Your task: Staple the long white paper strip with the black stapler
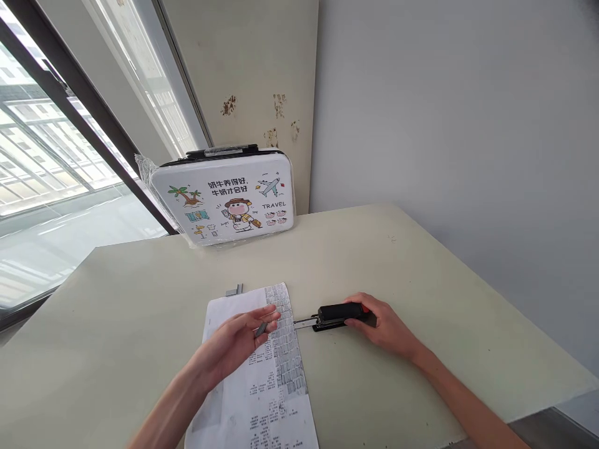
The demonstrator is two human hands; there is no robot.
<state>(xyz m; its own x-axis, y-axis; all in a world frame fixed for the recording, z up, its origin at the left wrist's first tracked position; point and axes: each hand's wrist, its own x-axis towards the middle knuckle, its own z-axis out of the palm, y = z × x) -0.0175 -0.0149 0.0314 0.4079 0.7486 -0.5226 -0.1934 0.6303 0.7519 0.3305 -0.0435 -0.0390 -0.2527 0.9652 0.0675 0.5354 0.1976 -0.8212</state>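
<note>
My right hand [381,324] rests on the rear of a black stapler [333,315] lying on the table, its metal staple tray [304,322] slid out toward the left. My left hand [238,340] hovers over a printed sheet of paper [262,386] and pinches a small grey strip of staples [261,328] between thumb and fingers. Another short strip of staples [234,290] lies on the table just beyond the paper's top edge.
A white case with cartoon travel pictures [224,196] stands at the back of the pale table [421,268], against a stained board. A window runs along the left; a grey wall is to the right. The table's edge falls off at the right front.
</note>
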